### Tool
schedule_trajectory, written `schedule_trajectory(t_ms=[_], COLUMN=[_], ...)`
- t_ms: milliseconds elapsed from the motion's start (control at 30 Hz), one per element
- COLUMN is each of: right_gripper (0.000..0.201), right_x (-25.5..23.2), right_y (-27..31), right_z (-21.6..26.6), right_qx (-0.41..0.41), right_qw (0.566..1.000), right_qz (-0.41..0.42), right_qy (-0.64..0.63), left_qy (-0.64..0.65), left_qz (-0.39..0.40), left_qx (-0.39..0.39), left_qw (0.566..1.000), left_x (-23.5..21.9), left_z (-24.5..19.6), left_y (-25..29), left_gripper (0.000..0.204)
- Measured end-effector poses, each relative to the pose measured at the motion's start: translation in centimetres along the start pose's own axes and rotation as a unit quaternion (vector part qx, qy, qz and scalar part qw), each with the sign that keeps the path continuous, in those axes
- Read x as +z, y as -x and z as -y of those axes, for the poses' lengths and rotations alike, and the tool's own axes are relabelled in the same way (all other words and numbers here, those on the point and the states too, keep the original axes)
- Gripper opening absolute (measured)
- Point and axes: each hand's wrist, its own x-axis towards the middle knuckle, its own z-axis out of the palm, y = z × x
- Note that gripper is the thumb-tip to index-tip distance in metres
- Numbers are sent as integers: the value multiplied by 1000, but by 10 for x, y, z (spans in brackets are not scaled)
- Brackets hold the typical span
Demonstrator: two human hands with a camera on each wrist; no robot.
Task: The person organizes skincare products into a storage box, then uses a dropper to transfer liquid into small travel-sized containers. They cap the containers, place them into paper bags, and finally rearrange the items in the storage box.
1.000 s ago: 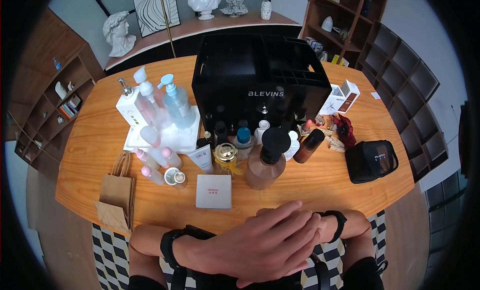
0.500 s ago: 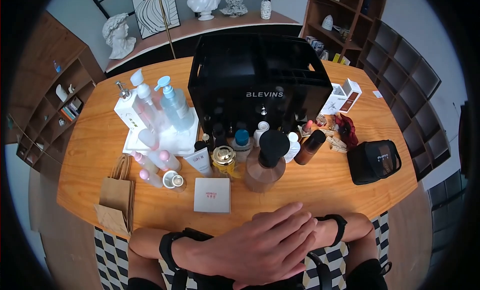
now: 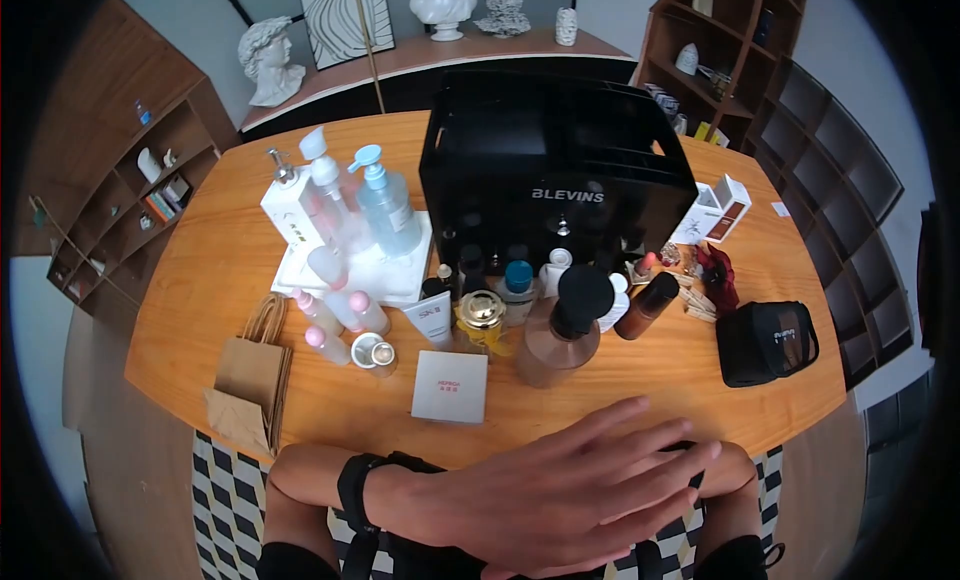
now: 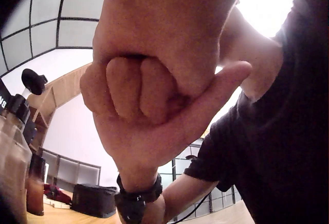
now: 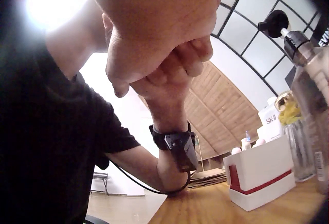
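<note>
My left hand (image 3: 560, 500) lies across the right at the table's near edge, back upward, fingers straight and fanned out. Nothing is held in it. From above, the right hand is mostly hidden under it. In the left wrist view the right hand (image 4: 133, 126) shows beneath the left palm, its fingers curled in and its thumb sticking out. Nearest to the hands stand a brownish bottle with a large black top (image 3: 558, 350) and a square white box (image 3: 449, 386) with small red print; in the right wrist view the box shows a red band.
A large black BLEVINS case (image 3: 560, 170) stands at the back. Pump bottles (image 3: 385, 215) share a white tray (image 3: 410, 280) on the left, near brown paper bags (image 3: 250, 375). Small bottles, an SK-II tube (image 3: 430, 318) and a gold-capped jar (image 3: 482, 315) line the front. A black pouch (image 3: 768, 342) sits right.
My left hand has slid to the right over the right hand, and its fingers have spread apart. The head view has shifted, so the table things appear further right. No object has been moved.
</note>
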Motion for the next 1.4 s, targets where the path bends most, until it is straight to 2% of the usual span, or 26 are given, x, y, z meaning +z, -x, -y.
schedule_trajectory(t_ms=[33,100,133,267,333,367,433,467,533,567,633,667,700,733,767,833,1067,1133,1167,1233,1267,1300,1367,1400], right_gripper=[23,23,23,22,22,22,22,22,22,22,22,22,22,22,22,22,22,22,22,22,22,22,22,22], right_x=[2,7,8,13,13,13,16,17,18,17,17,18,18,18,18,16,15,15,15,15,14,14,15,15], right_y=[-3,-7,-9,-12,-11,-11,-12,-12,-12,-13,-15,-15,-15,-16,-16,-17,-17,-12,-9,-5,-4,-2,1,2], right_z=[0,0,0,-1,0,0,-1,0,1,1,1,1,2,2,3,3,5,6,6,7,7,7,8,8], right_qx=[-5,-14,-18,-26,-26,-27,-28,-29,-31,-33,-37,-38,-39,-40,-40,-42,-48,-42,-38,-34,-34,-33,-32,-32], right_qw=[1000,1000,1000,999,999,999,999,999,999,999,999,999,999,999,999,999,999,999,999,999,999,999,999,999], right_qz=[3,6,5,8,6,6,4,4,5,5,4,5,5,5,5,7,4,-4,-8,-14,-17,-20,-26,-29], right_qy=[-4,-12,-14,-21,-21,-21,-24,-26,-27,-27,-25,-25,-25,-25,-24,-19,-15,-13,-12,-11,-10,-9,-9,-9], left_qy=[-3,59,15,-40,-54,-54,162,163,130,129,79,78,33,-13,-13,112,73,47,52,61,32,33,28,29], left_qz=[-1,96,8,-19,46,46,113,112,237,237,76,75,-7,-88,-89,95,77,91,92,152,36,37,176,177], left_qx=[-6,-6,7,47,28,28,-64,-66,-65,-65,-30,-31,-5,22,23,-34,-27,-36,-33,-48,9,10,13,14], left_qw=[1000,994,1000,998,997,997,978,978,960,961,994,994,999,996,996,988,994,994,994,985,999,999,984,984], left_x=[0,0,15,24,16,7,-14,-18,-23,-22,-14,-1,19,19,10,-18,-17,-6,-4,-1,-6,-7,-9,-4], left_z=[-1,-1,10,20,16,12,2,4,6,6,5,9,18,21,18,8,8,7,4,0,1,2,3,3], left_y=[1,5,10,11,10,6,-2,-4,-7,-6,-4,0,4,-2,-2,-2,4,9,11,13,5,6,9,10], left_gripper=[56,69,69,78,85,85,87,87,76,76,63,63,69,76,76,110,99,86,86,77,51,51,61,61])
